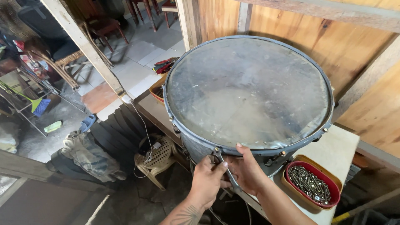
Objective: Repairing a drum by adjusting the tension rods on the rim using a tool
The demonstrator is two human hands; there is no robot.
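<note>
A large grey drum (pixel 250 91) with a worn, clear skin and a blue-grey metal hoop stands on a pale table (pixel 337 150). At the near rim, my left hand (pixel 207 180) grips a slim metal tool (pixel 225 168) whose tip sits on a tension bolt at the hoop. My right hand (pixel 246 168) is beside it, thumb on the hoop's edge and fingers around the tool and the drum's side. More lugs show around the rim.
A red oval tub of screws (pixel 310 183) sits in a tan tray to the right of my hands. An orange tray with tools (pixel 160 85) lies behind the drum at left. A wooden wall stands behind; a plastic basket (pixel 160 156) and cloth lie below.
</note>
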